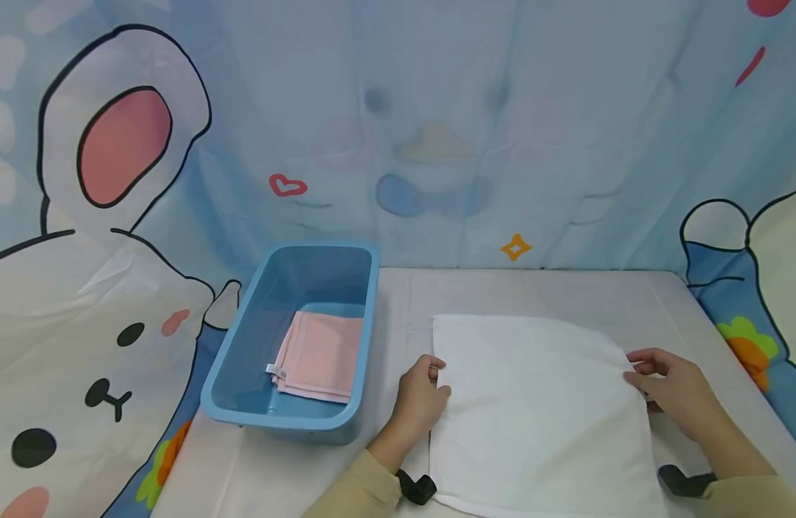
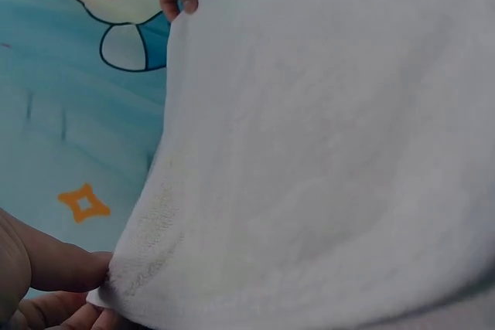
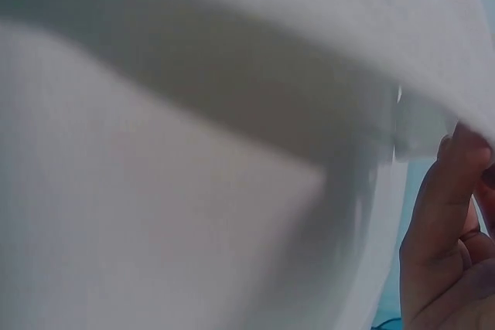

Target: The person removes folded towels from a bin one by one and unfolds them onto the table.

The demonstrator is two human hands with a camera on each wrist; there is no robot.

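"On the table, where is the white cloth?"

"It's between four and five o'clock from the middle of the head view. Both hands have it."

"How does the left hand hold it?"

"It pinches the side edge, at about ten o'clock on the cloth. The thumb is on top and fingers are under."

"And the right hand?"

"That one pinches the other side, at about two o'clock. Up close in the right wrist view, the cloth's edge is up off the table, and it's dark below."

"Where's the blue tub?"

"Just past nine o'clock from the white cloth, not touching it. A folded pink cloth lies inside, toward the tub's four o'clock. It has a little white tag."

"What's behind?"

"A blue curtain with pictures. Its orange star is at twelve o'clock from the white cloth."
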